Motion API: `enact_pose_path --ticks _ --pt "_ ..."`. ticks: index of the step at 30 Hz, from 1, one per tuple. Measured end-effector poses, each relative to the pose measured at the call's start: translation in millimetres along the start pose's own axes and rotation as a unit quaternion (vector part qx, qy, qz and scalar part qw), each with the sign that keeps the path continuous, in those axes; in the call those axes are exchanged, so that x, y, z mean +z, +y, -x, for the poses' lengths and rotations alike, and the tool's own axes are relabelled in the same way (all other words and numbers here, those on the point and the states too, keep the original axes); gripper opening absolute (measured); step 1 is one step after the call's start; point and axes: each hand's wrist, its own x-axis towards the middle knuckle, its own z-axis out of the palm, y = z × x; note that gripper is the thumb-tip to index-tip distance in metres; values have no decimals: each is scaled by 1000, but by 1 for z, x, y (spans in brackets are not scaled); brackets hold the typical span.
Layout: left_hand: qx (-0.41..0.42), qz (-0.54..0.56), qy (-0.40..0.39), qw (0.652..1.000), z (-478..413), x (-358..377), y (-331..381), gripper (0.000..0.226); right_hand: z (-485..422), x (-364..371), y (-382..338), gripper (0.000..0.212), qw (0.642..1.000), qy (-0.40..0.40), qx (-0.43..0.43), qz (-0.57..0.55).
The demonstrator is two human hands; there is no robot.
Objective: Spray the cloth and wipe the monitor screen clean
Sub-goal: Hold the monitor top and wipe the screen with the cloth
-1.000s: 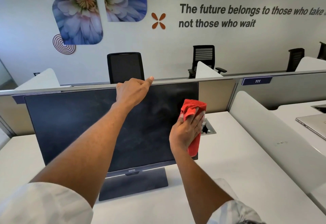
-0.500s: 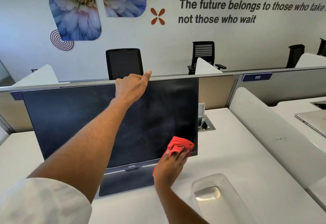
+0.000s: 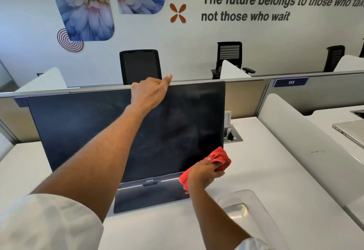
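**Red cloth at the screen's lower right corner**

The monitor (image 3: 126, 131) stands on the white desk (image 3: 266, 171) at the centre of the frame, its dark screen smeared. The left hand (image 3: 148, 92) grips the top edge of the monitor, fingers curled over it and thumb pointing right. The right hand (image 3: 204, 173), lower right of centre, is closed around a bunched red cloth (image 3: 218, 158) pressed against the screen's lower right corner. A clear plastic tray (image 3: 254, 216) lies on the desk near the bottom right.
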Motion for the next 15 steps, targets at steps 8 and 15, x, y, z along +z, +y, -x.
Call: enact_pose_path --ticks 8,15 --pt "4 -8 2 1000 -1 1 2 65 29 -2 13 47 1000 -9 9 -20" --pt "-6 -21 -14 1000 -3 0 -2 76 75 4 23 40 996 -63 -44 36"
